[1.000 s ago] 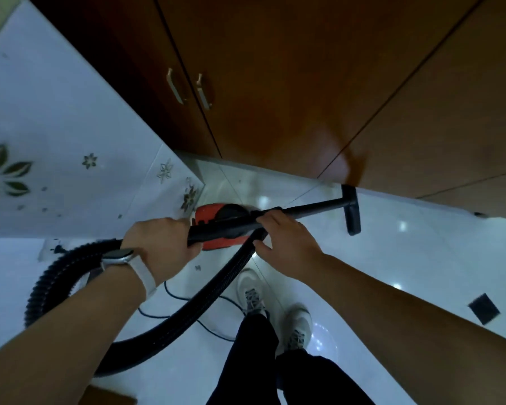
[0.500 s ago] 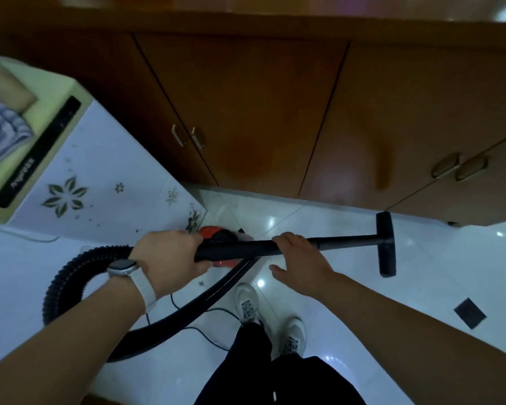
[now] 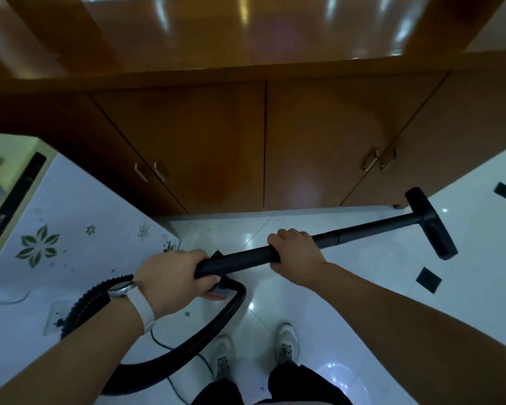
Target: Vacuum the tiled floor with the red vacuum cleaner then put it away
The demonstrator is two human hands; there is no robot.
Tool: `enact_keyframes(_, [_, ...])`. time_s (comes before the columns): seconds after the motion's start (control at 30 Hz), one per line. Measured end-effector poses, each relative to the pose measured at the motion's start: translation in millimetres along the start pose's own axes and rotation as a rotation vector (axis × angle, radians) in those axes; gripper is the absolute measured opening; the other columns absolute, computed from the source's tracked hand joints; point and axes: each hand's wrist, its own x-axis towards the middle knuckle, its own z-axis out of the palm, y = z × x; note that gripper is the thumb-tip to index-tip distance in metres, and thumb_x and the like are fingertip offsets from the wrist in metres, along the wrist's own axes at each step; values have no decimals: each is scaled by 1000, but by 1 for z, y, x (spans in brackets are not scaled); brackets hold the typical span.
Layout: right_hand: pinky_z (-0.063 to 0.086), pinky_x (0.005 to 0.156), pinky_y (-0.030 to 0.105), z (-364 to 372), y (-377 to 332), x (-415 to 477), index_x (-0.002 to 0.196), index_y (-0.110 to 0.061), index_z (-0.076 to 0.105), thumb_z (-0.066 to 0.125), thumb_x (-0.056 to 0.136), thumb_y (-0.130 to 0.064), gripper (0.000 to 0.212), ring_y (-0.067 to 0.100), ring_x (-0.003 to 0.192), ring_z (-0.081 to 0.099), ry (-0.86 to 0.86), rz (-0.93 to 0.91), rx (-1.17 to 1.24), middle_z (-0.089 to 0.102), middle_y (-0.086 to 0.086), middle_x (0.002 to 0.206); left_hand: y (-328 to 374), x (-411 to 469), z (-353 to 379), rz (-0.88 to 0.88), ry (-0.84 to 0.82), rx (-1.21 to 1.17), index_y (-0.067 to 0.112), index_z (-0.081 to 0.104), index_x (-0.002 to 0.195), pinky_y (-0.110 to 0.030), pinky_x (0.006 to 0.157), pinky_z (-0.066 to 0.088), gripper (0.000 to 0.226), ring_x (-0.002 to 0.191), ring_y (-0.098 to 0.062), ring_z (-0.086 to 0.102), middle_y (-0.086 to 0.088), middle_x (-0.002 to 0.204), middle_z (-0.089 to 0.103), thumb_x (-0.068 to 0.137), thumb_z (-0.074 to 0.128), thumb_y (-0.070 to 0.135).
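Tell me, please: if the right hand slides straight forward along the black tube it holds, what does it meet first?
The right hand on the black tube would probably first meet the raised joint collar just ahead of its knuckles, long before the floor nozzle.

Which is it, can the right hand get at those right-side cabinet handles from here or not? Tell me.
Probably not as things stand: the right hand is wrapped around the vacuum wand, and the cabinet handles sit well beyond it. Nothing blocks the way, though.
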Motion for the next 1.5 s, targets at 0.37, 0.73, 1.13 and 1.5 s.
enact_keyframes(0.37, [41,87,36,5,-47,-51,106,-21,56,53,88,-26,19,24,96,52,3,229,-130,56,1,101,-41,-25,0,136,-476,-213,29,59,97,-25,62,53,33,69,-7,61,7,81,64,81,59,57])
enact_keyframes(0.73, [45,99,37,37,-94,-113,131,-17,53,55,89,-15,43,24,122,45,171,666,164,49,2,131,-19,-58,9,286,-757,-438,13,53,100,-39,61,55,37,55,-20,61,-5,76,64,84,57,46])
enact_keyframes(1.13, [59,62,36,19,-149,-158,109,-12,49,64,89,-27,29,22,82,69,658,1220,1553,67,15,96,100,-69,35,317,-673,-552,11,55,82,-27,59,41,8,64,-20,56,-5,75,60,76,57,16])
enact_keyframes(1.5, [55,63,36,30,-81,-205,91,6,58,59,85,-1,9,29,77,67,763,1209,1930,57,19,83,163,-110,57,-8,-1040,-1277,18,46,121,-37,62,51,43,67,-35,65,-18,88,67,84,65,26])
